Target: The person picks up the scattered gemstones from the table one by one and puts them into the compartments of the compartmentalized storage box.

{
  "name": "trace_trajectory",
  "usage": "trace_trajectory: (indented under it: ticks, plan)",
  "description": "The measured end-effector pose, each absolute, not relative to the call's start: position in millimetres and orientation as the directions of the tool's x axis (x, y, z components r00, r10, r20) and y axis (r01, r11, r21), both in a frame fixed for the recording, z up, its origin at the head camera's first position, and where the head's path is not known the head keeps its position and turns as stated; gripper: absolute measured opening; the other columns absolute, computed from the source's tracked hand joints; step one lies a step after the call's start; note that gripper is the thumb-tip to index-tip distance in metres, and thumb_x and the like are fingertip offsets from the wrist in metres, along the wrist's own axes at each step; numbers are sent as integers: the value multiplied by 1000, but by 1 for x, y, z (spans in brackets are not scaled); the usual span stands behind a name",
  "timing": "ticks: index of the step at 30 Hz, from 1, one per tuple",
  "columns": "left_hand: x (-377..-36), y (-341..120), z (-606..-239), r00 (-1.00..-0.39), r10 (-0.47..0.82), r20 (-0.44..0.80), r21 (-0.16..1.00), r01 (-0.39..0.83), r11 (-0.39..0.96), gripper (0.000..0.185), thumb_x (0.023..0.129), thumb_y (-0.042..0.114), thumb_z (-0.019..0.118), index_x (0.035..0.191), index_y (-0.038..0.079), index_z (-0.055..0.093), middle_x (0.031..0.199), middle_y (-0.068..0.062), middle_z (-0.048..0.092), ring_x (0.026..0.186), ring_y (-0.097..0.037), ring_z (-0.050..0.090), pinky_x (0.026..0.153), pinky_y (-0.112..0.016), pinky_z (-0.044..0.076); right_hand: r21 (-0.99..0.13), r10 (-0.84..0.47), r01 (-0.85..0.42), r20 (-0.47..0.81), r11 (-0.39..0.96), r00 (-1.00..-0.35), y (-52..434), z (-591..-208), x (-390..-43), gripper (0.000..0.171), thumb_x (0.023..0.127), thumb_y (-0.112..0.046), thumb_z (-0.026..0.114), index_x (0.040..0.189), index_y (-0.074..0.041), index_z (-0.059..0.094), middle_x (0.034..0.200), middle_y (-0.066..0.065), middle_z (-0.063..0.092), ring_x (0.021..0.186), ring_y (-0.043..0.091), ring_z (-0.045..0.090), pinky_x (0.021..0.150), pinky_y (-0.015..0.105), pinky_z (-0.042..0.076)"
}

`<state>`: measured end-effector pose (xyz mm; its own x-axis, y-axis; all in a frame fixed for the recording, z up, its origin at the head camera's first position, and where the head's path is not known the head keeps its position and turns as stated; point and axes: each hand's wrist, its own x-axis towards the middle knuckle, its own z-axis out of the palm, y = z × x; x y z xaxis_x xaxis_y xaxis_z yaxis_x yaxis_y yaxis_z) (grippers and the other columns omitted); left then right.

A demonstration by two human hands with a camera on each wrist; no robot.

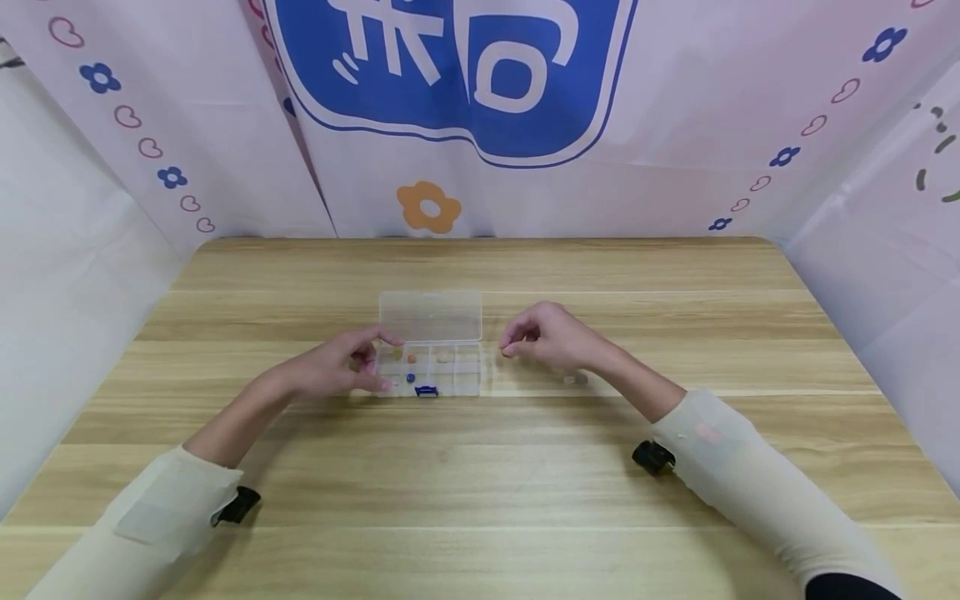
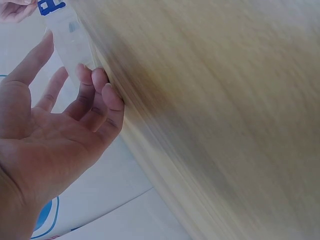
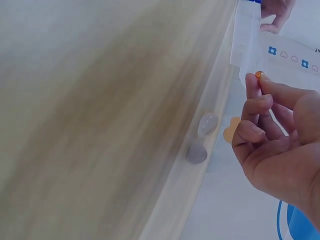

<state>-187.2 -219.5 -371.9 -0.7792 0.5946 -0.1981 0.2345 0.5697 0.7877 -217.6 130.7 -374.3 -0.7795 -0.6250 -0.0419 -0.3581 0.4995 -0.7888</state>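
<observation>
A clear plastic compartment box [image 1: 467, 385] lies on the table with its lid [image 1: 431, 317] swung back behind it. My left hand [image 1: 341, 362] grips the box's left end, thumb at the front corner and index finger near the lid hinge. Inside the compartments are a blue bead [image 1: 410, 377], an orange bead [image 1: 412, 358] and a yellowish one [image 1: 397, 354]. A blue latch [image 1: 427, 391] sits on the front edge. Just right of the box, my right hand [image 1: 551, 337] pinches a small orange bead [image 3: 259, 74] between thumb and index fingertip.
Clear glassy pieces [image 1: 575, 379] lie on the wooden table [image 1: 480, 483] below the right wrist; the right wrist view shows two glassy pieces [image 3: 207, 124] side by side. A printed white cloth [image 1: 570, 196] hangs behind the table's far edge.
</observation>
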Motion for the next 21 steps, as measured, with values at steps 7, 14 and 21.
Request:
trace_trajectory:
  ticks: [7,14,21]
  plan:
    - [-187,-219,-371,-779,593,-203,792,225,567,57,94,7,76,143,-3,50,85,-7,51,78,-21,47,67,-28,44,-789,-612,-345,-49,507,-789,121,-374,-218,4,95,-6,74,95,-3,75,87,6,73,72,14,57,66,25,46]
    - [-188,-219,-370,-781,591,-203,792,224,568,57,93,7,77,143,-3,50,85,-7,51,79,-21,48,69,-29,44,-781,-624,-372,-28,501,-781,116,-375,-221,4,96,-8,73,95,-4,75,88,4,73,72,13,57,64,25,46]
    - [-188,-219,-371,-780,592,-201,790,228,569,57,93,6,77,143,-3,50,85,-7,51,79,-21,48,69,-28,45,-792,-651,-393,-8,468,-759,111,-371,-221,4,96,-5,73,93,-4,75,89,3,73,77,18,61,67,25,46]
